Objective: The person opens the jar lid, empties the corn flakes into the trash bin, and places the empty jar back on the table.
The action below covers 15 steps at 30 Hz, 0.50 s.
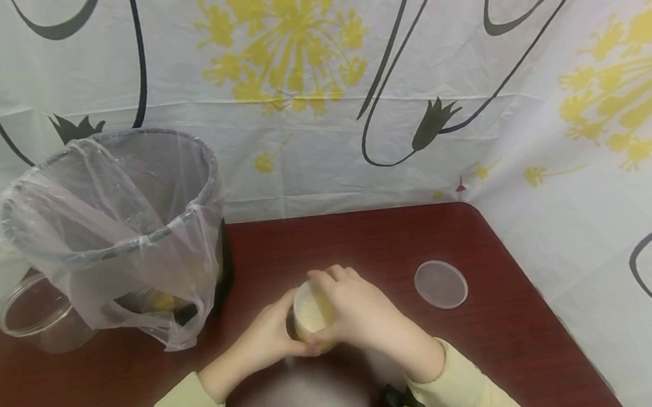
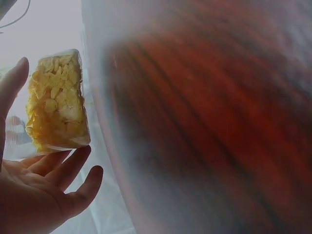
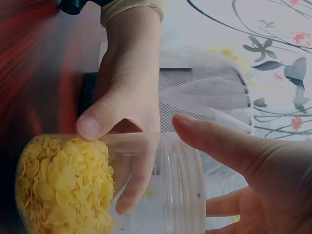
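Between both hands is a clear round plastic jar, part filled with yellow flakes. My left hand grips the lower side of the jar, with the thumb on one side and the fingers round the other in the right wrist view. At the jar's top, my right hand spans the ridged rim end, thumb on one edge and fingers on the opposite one. A pale translucent top shows between the hands in the head view. The flakes also show through the jar in the left wrist view.
A mesh bin lined with a clear plastic bag stands at the left. Beside it is an open clear container. A round translucent lid lies on the dark red table at the right. Patterned curtains hang behind.
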### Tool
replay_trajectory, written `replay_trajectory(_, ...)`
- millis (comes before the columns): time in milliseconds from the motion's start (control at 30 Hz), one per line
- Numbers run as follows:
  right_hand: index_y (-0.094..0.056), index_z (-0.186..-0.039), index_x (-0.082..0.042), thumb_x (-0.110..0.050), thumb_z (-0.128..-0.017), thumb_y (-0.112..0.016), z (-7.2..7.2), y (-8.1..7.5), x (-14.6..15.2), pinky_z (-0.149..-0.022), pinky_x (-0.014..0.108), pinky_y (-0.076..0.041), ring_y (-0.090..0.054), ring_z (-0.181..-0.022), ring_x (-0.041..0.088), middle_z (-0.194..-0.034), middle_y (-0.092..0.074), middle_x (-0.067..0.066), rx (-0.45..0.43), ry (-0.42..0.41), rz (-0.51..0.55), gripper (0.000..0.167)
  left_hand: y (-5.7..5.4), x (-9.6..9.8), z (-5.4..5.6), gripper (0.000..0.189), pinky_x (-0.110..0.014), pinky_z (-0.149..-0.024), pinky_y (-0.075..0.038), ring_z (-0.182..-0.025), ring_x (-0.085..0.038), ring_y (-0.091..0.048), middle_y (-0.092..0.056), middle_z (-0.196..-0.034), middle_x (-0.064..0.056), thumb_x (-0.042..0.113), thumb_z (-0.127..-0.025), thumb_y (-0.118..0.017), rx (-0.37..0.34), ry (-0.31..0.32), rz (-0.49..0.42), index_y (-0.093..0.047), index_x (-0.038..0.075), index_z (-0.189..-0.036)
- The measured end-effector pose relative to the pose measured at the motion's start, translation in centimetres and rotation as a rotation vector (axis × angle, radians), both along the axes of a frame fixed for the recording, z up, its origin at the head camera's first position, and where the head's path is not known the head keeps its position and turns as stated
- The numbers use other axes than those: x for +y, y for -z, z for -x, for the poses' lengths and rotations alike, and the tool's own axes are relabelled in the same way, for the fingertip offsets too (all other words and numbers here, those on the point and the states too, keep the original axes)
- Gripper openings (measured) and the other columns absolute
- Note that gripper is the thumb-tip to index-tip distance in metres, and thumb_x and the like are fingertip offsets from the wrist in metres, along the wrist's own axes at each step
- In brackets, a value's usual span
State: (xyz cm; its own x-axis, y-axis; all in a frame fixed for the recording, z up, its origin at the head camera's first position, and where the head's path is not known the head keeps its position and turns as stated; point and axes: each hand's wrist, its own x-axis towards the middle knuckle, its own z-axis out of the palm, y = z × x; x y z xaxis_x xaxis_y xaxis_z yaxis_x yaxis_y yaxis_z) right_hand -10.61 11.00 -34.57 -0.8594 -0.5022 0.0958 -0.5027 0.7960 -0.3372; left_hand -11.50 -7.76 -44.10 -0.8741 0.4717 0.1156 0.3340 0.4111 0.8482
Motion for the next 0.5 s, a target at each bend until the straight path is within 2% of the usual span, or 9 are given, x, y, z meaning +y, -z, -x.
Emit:
replay_trajectory(200,-0.054,-0.131,-0.007,-0.045,-0.059,-0.084,0.27,0.2,-0.12,-0.073,0.036,-0.049,-0.053,-0.096,0.025,-0.108,-0.057,0.009,-0.015,-0.011,-0.032,0.087,0.47,-0.1,0.28,0.098,-0.04,-0.087,-0.047,-0.103,-0.016,-0.057,-0.06,-0.12,-0.001,0.035,-0.061,-0.089,-0.007,0.021,0.028,-0.041,0.013,-0.143)
replay_trajectory(500,-0.056,-0.127,-0.003,-0.043,-0.058,-0.086,0.78,0.9,-0.43,-0.071,0.036,-0.049,-0.053,-0.091,0.026,-0.103,-0.056,0.01,-0.015,-0.027,-0.069,0.085,0.84,-0.38,0.86,0.097,-0.041,-0.088,-0.047,-0.106,-0.019,-0.057,-0.06,-0.121,-0.004,0.036,-0.06,-0.09,0.012,0.048,0.054,-0.043,0.01,-0.141)
